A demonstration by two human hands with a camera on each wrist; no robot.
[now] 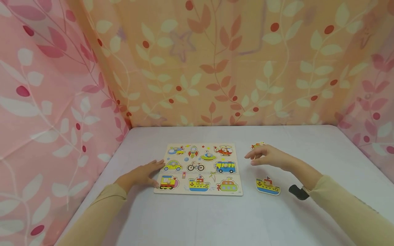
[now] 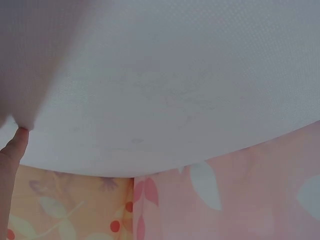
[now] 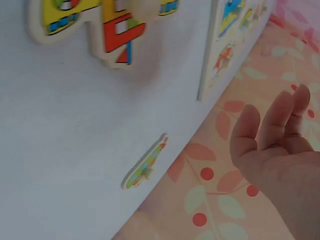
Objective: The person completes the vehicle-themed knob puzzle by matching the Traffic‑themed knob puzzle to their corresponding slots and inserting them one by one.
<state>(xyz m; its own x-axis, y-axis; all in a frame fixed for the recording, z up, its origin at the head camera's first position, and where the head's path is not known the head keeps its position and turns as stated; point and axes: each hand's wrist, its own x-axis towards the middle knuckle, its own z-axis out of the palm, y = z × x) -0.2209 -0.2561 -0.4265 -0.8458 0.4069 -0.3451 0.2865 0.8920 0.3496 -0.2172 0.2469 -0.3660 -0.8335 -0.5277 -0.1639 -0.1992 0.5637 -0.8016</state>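
A wooden knob puzzle board (image 1: 184,193) lies flat on the table, with vehicle pictures such as a car, a bus and a train. My left hand (image 1: 141,176) rests at its left edge, fingers extended; one finger (image 2: 19,142) shows in the left wrist view. To the right of the board my right hand (image 1: 272,158) hovers with loosely bent fingers, holding nothing. A loose ship puzzle piece (image 1: 268,186) lies nearer the front, below that hand. Behind the hand, a submarine puzzle piece (image 1: 258,145) is partly hidden; the right wrist view shows its knob.
The table (image 1: 197,222) has a white cover. By the right sleeve lies a black object (image 1: 298,192), partly covered by the arm. Floral curtains (image 1: 191,68) hang behind the table and on both sides.
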